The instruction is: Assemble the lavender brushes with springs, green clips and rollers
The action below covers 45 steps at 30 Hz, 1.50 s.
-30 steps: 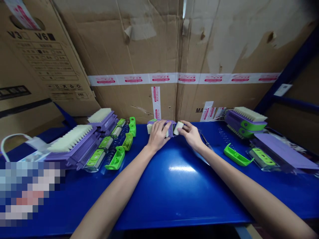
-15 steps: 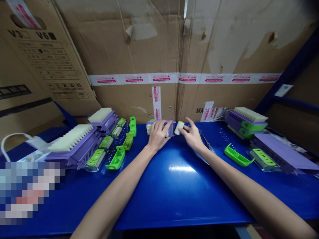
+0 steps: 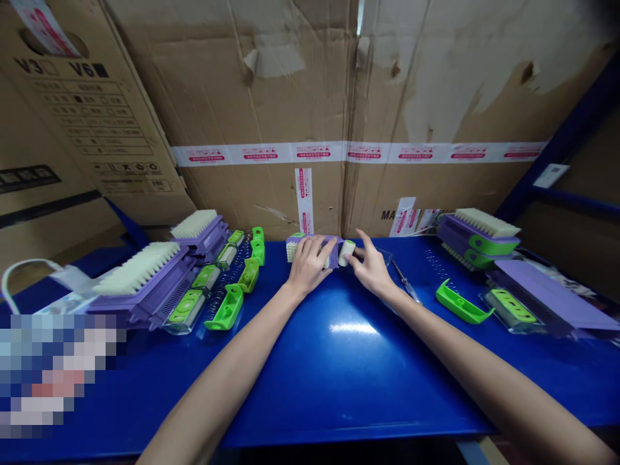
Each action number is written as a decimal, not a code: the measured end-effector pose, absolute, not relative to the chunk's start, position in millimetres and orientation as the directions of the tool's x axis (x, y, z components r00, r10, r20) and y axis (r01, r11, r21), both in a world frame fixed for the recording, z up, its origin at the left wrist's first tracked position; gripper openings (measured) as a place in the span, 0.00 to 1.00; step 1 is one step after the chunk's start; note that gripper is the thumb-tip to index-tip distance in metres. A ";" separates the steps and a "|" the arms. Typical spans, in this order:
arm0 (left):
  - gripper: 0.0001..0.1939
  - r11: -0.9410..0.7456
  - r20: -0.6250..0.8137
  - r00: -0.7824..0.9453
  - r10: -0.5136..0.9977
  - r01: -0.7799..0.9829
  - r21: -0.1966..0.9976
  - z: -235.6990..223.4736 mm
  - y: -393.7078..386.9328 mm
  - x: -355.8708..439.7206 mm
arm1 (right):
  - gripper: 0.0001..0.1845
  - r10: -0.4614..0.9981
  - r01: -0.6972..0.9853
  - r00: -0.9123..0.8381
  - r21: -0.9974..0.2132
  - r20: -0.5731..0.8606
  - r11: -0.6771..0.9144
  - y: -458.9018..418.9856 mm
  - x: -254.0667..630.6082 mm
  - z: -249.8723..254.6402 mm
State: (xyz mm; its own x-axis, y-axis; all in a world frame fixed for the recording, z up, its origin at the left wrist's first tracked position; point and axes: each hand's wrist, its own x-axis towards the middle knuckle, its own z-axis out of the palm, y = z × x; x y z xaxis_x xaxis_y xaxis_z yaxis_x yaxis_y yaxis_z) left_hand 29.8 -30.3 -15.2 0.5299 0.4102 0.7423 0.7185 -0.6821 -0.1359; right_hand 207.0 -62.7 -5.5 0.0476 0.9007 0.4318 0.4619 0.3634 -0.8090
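My left hand (image 3: 308, 265) lies over a purple brush (image 3: 332, 258) with pale bristles, gripping it near the back of the table; much of the brush is under my fingers. At its right end, my right hand (image 3: 372, 266) holds a small white block with a green top (image 3: 347, 253) between thumb and fingers, its index finger raised. The block is close against the brush's end; whether it is partly inside, I cannot tell. Just right of my right hand lies a slim tool like a screwdriver (image 3: 407, 283).
On the left, purple brushes (image 3: 140, 284), green-topped blocks (image 3: 186, 305), springs (image 3: 231, 266) and green end caps (image 3: 227, 307) are lined up. More brushes (image 3: 472, 236), a green cap (image 3: 464, 302) and a purple shell (image 3: 552, 294) sit right. Cardboard (image 3: 261, 194) walls the back.
My right hand has brought the white block slightly left, nearer the brush's end, and it stands a little more upright. My left hand has barely shifted on the brush.
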 end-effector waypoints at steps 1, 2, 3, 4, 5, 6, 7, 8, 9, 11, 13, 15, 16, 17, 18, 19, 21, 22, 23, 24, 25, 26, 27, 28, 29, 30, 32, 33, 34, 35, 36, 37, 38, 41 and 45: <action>0.35 -0.680 0.743 0.530 0.409 0.720 -0.139 -15.1 -30.8 29.9 | 0.39 0.896 0.471 0.045 -0.801 0.441 0.370 -64.0 206.7 -4.3; 0.35 -0.678 0.744 0.528 0.409 0.722 -0.140 -14.9 -31.4 30.0 | 0.39 0.891 0.475 0.043 -0.794 0.451 0.379 -65.2 206.5 -3.3; 0.35 -0.674 0.744 0.527 0.412 0.725 -0.140 -14.6 -32.2 30.3 | 0.39 0.887 0.475 0.040 -0.789 0.460 0.389 -66.3 206.4 -2.6; 0.35 -0.669 0.744 0.524 0.415 0.730 -0.140 -14.3 -33.0 30.5 | 0.39 0.882 0.474 0.035 -0.785 0.469 0.398 -67.2 206.3 -2.3; 0.35 -0.664 0.745 0.520 0.418 0.734 -0.140 -14.0 -33.7 30.8 | 0.39 0.878 0.474 0.030 -0.780 0.478 0.408 -67.9 206.1 -2.2; 0.35 -0.659 0.746 0.515 0.422 0.740 -0.138 -13.7 -34.4 31.0 | 0.40 0.873 0.475 0.023 -0.774 0.487 0.419 -68.5 205.9 -2.4; 0.35 -0.654 0.748 0.509 0.426 0.745 -0.135 -13.6 -34.8 31.2 | 0.40 0.868 0.475 0.014 -0.767 0.497 0.431 -68.9 205.5 -2.8; 0.35 -0.650 0.749 0.504 0.430 0.749 -0.131 -13.6 -35.1 31.2 | 0.40 0.863 0.469 0.006 -0.764 0.505 0.443 -69.2 204.8 -3.4; 0.34 -0.646 0.749 0.499 0.436 0.753 -0.126 -13.7 -35.1 31.1 | 0.39 0.860 0.458 0.002 -0.765 0.510 0.452 -69.3 204.0 -4.1; 0.34 -0.641 0.747 0.495 0.443 0.758 -0.122 -14.2 -34.6 30.7 | 0.38 0.860 0.426 0.013 -0.781 0.510 0.457 -69.5 201.6 -4.9; 0.34 -0.636 0.752 0.490 0.440 0.761 -0.124 -14.8 -33.8 30.1 | 0.33 0.864 0.398 0.043 -0.801 0.502 0.446 -70.1 198.5 -4.3; 0.32 -0.632 0.765 0.480 0.429 0.765 -0.125 -15.3 -33.1 29.8 | 0.26 0.870 0.364 0.060 -0.822 0.489 0.437 -71.4 195.3 -2.0; 0.31 -0.630 0.772 0.475 0.423 0.766 -0.127 -15.4 -32.9 29.8 | 0.23 0.874 0.337 0.061 -0.834 0.482 0.437 -72.2 193.7 -0.6; 0.30 -0.627 0.777 0.471 0.417 0.768 -0.130 -15.5 -32.8 29.9 | 0.21 0.879 0.300 0.060 -0.849 0.473 0.436 -72.9 192.1 0.7; 0.30 -0.624 0.782 0.470 0.410 0.770 -0.135 -15.5 -32.9 30.0 | 0.21 0.887 0.255 0.061 -0.866 0.458 0.430 -73.4 190.5 1.7; 0.30 -0.620 0.785 0.469 0.405 0.772 -0.141 -15.6 -33.0 30.2 | 0.21 0.897 0.204 0.071 -0.887 0.436 0.414 -73.8 189.0 2.5; 0.30 -0.613 0.789 0.467 0.399 0.776 -0.149 -15.5 -33.7 30.3 | 0.22 0.929 0.092 0.102 -0.934 0.355 0.347 -74.0 186.3 3.2; 0.30 -0.610 0.788 0.467 0.400 0.778 -0.152 -15.5 -34.1 30.3 | 0.22 0.948 0.031 0.113 -0.954 0.299 0.297 -74.0 185.1 3.3; 0.30 -0.607 0.787 0.468 0.402 0.780 -0.154 -15.5 -34.5 30.3 | 0.23 0.963 -0.029 0.118 -0.969 0.241 0.246 -74.1 184.3 3.6; 0.30 -0.604 0.783 0.471 0.406 0.782 -0.157 -15.4 -34.8 30.2 | 0.23 0.975 -0.084 0.118 -0.976 0.188 0.199 -74.2 183.7 4.0; 0.31 -0.602 0.779 0.476 0.408 0.782 -0.163 -15.4 -35.1 30.1 | 0.22 0.983 -0.132 0.113 -0.978 0.144 0.159 -74.5 183.4 4.7; 0.31 -0.599 0.776 0.480 0.409 0.783 -0.169 -15.3 -35.3 29.9 | 0.21 0.989 -0.173 0.103 -0.977 0.106 0.123 -74.9 183.4 5.7; 0.31 -0.597 0.773 0.485 0.409 0.783 -0.175 -15.3 -35.3 29.8 | 0.21 0.994 -0.204 0.087 -0.975 0.069 0.086 -75.2 183.6 6.8; 0.31 -0.596 0.772 0.488 0.408 0.783 -0.179 -15.3 -35.3 29.7 | 0.20 0.998 -0.226 0.064 -0.973 0.030 0.044 -75.5 184.0 7.9; 0.31 -0.598 0.771 0.489 0.407 0.781 -0.181 -15.3 -35.2 29.6 | 0.20 0.999 -0.242 0.036 -0.970 -0.010 -0.001 -75.8 184.5 9.1; 0.31 -0.602 0.771 0.492 0.403 0.778 -0.182 -15.5 -35.1 29.5 | 0.20 0.999 -0.253 0.007 -0.967 -0.045 -0.042 -76.0 185.0 10.1; 0.30 -0.612 0.775 0.495 0.393 0.770 -0.181 -15.8 -34.7 29.2 | 0.20 0.996 -0.273 -0.033 -0.958 -0.082 -0.088 -76.3 185.7 11.9; 0.30 -0.615 0.777 0.495 0.389 0.767 -0.180 -16.1 -34.5 29.1 | 0.19 0.996 -0.286 -0.037 -0.954 -0.084 -0.091 -76.5 185.9 12.5; 0.30 -0.617 0.779 0.493 0.388 0.767 -0.179 -16.3 -34.4 29.0 | 0.18 0.996 -0.303 -0.033 -0.949 -0.080 -0.086 -76.7 185.9 13.1; 0.30 -0.616 0.780 0.492 0.386 0.767 -0.179 -16.4 -34.4 28.9 | 0.17 0.997 -0.320 -0.022 -0.944 -0.076 -0.079 -76.9 185.8 13.4; 0.29 -0.614 0.781 0.492 0.385 0.768 -0.182 -16.5 -34.4 28.8 | 0.16 0.997 -0.336 -0.011 -0.939 -0.076 -0.075 -77.0 185.6 13.6; 0.29 -0.611 0.782 0.493 0.381 0.769 -0.187 -16.6 -34.5 28.8 | 0.16 0.997 -0.350 0.000 -0.934 -0.079 -0.074 -77.0 185.4 13.7; 0.29 -0.608 0.784 0.495 0.376 0.770 -0.194 -16.5 -34.7 28.9 | 0.16 0.997 -0.360 0.006 -0.930 -0.082 -0.074 -77.0 185.1 13.7; 0.28 -0.606 0.788 0.494 0.367 0.770 -0.201 -16.2 -35.3 29.5 | 0.14 0.996 -0.387 0.015 -0.919 -0.090 -0.077 -76.5 184.9 13.8; 0.25 -0.623 0.785 0.499 0.368 0.759 -0.190 -16.2 -35.5 30.4 | 0.13 0.994 -0.413 0.015 -0.906 -0.107 -0.091 -76.5 186.9 16.0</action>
State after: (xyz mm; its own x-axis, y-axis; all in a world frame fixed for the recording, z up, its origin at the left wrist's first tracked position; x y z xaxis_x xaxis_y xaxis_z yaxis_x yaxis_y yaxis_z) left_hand 30.4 -35.5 -16.2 0.4985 0.3676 0.7851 0.7587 -0.6232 -0.1899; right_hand 186.9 -76.5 16.0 0.0150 0.9942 -0.1066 -0.4129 -0.0910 -0.9062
